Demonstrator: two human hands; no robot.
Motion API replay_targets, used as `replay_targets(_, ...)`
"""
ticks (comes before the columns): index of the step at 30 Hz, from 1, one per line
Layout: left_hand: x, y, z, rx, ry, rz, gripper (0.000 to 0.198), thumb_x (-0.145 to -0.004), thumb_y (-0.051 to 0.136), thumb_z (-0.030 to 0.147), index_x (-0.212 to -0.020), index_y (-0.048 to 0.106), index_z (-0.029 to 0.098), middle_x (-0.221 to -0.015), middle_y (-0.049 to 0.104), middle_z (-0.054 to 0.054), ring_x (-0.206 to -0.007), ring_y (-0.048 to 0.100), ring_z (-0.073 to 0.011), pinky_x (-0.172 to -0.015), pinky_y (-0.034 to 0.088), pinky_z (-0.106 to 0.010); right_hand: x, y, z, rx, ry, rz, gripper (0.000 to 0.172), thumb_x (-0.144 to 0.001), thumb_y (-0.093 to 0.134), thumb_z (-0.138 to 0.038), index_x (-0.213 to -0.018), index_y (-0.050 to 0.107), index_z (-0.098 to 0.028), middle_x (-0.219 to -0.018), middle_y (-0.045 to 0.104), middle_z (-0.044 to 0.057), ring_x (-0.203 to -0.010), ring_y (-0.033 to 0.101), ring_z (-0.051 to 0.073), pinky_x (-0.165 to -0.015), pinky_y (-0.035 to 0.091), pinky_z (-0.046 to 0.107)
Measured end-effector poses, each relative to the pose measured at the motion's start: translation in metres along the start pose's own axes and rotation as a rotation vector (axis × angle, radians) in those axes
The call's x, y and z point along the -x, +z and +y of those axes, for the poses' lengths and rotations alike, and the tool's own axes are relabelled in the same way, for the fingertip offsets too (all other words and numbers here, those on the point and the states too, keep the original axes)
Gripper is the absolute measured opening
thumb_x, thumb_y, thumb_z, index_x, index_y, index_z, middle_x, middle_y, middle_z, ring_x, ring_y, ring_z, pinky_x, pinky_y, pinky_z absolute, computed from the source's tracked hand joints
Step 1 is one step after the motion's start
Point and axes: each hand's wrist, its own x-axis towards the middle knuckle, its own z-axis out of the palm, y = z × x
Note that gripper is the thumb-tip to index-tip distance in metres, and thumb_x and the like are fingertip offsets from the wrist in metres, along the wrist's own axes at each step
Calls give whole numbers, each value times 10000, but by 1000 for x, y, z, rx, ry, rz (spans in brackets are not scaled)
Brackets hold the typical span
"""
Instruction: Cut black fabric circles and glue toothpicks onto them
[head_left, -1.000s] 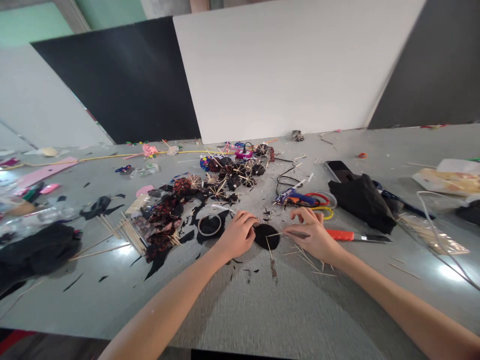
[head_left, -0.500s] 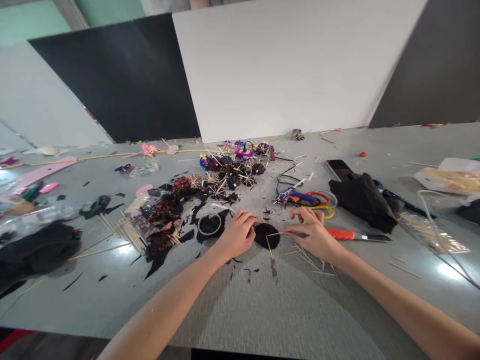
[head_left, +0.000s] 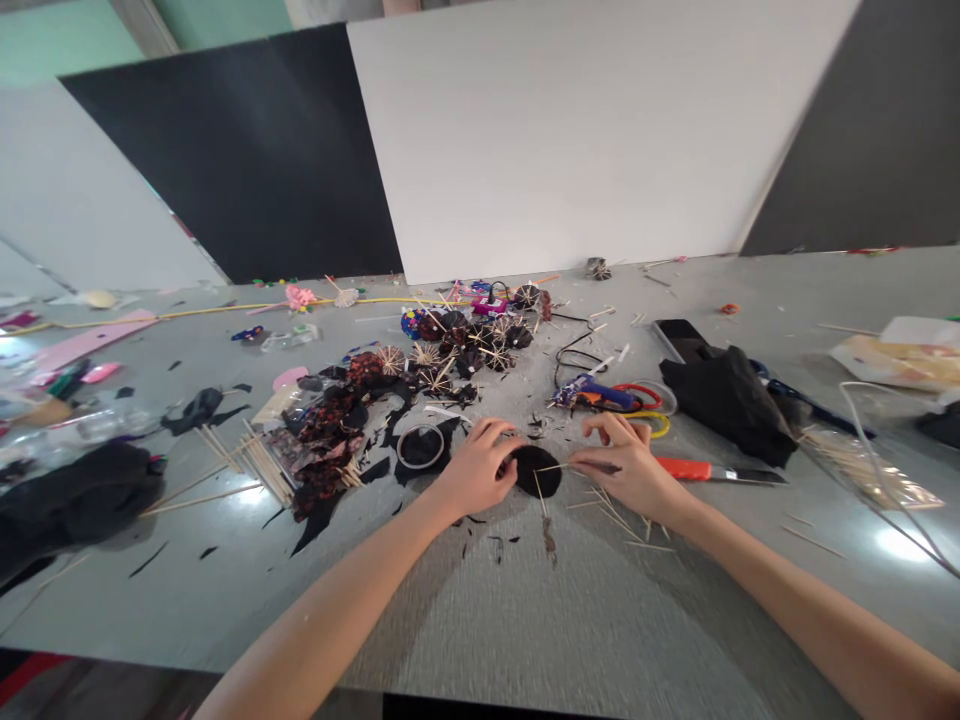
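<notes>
A round black piece of fabric lies flat on the table between my hands. My left hand rests at its left edge, fingertips curled down onto it. My right hand pinches the outer end of a thin wooden stick, whose inner end touches the middle of the black circle. Another toothpick-like stick runs from that middle towards me, past the circle's edge. Several loose sticks lie beneath and beside my right hand. Left of my left hand, a ring sits on black fabric.
A knife with an orange handle lies right of my right hand. Beyond it are a blue glue gun and black cloth. Stick-spoked dark fabric pieces cluster behind. Bundled skewers lie left. A white panel stands at the back.
My left hand's fingers have shifted slightly at the circle's left edge. The right hand keeps its pinch on the stick, and the view has moved a little.
</notes>
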Motion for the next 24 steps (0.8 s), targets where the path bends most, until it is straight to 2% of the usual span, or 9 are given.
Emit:
replay_targets(6,0,-1,1,-1,17,-39,361,-952,550,179,-1299,640,218,-1337,569,-141,-1369,450,-302,-1154,459,-528,0,0,0,-5,1,-19,233,-1005,602,-405,-923,818,-374,-1192,569,60,-1006,535,245,-918,336,470)
replay_targets(13,0,-1,1,11,15,-42,346,-952,539,173,-1281,641,198,-1326,573,-145,-1366,454,-302,-1158,460,-521,1,0,3,-2,3,-23,199,-987,626,-387,-946,821,-395,-1145,589,52,-1008,555,249,-918,334,458)
replay_targets(17,0,-1,2,18,15,-41,350,-945,543,162,-1278,640,207,-1325,573,-144,-1364,459,-303,-1156,460,-527,1,-4,-6,-10,-30,-34,230,-1012,583,-348,-1032,807,-398,-1121,606,56,-1020,563,241,-942,334,457)
replay_targets(24,0,-2,3,22,17,-44,354,-950,531,153,-1287,623,205,-1310,574,-140,-1363,456,-298,-1151,464,-509,2,-2,-23,35,-106,-55,262,-1023,571,-329,-1172,769,-414,-1191,611,68,-1056,534,248,-980,341,463)
